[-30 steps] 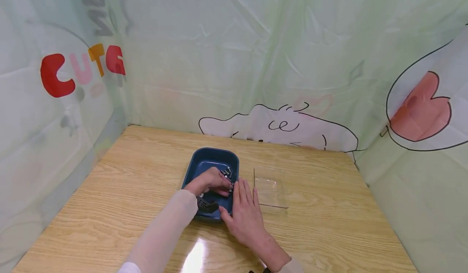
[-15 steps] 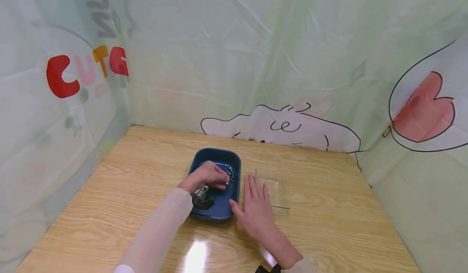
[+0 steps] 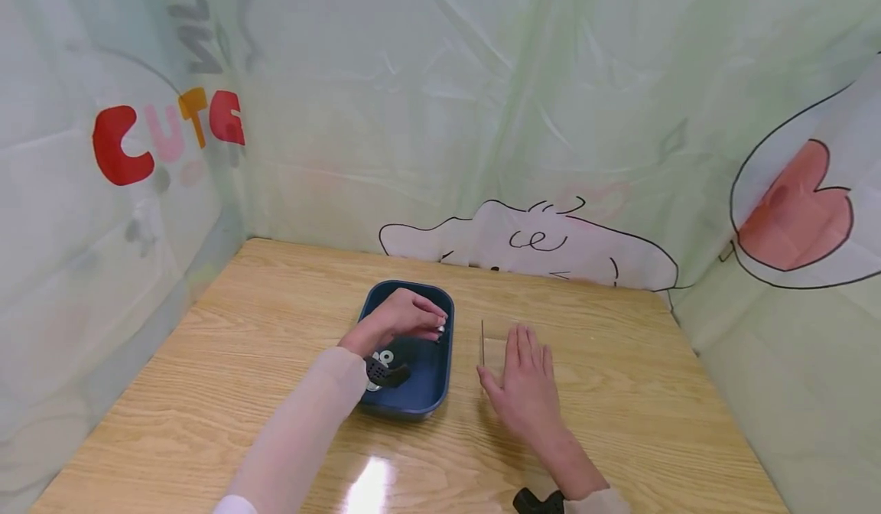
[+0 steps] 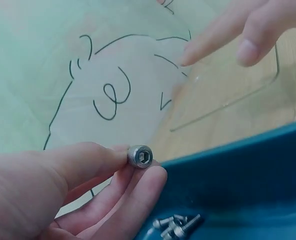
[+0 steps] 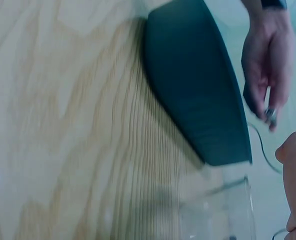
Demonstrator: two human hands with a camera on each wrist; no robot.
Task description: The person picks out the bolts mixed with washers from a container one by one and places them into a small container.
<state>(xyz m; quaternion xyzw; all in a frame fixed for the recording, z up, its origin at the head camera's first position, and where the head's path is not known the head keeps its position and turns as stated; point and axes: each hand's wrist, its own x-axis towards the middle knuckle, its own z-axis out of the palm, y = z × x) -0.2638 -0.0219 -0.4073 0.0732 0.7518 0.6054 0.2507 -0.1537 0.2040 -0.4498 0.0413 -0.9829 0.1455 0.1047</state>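
My left hand [image 3: 401, 317] is over the right side of a dark blue tray [image 3: 449, 365]. Between thumb and fingertips it pinches a socket head screw [image 4: 140, 156], whose hex recess faces the left wrist camera. Below, several loose screws [image 4: 178, 227] lie in the tray. White ring-shaped pieces [image 3: 385, 357] sit nearer the tray's left side, partly hidden by the wrist strap. To the right of the tray, my right hand [image 3: 530, 395] stretches its fingers over a clear plastic box [image 3: 492, 352], covering much of it and holding nothing.
Everything stands on a wood-grain table [image 3: 619, 392]. Behind and on both sides hangs a pale green printed curtain [image 3: 413, 116], which meets the table's far edge. A gap of bare wood separates the tray from the clear box.
My left hand has risen from among the screws with one pinched, moving up and slightly right. My right hand has left the tray's right side and moved right, over the clear box.
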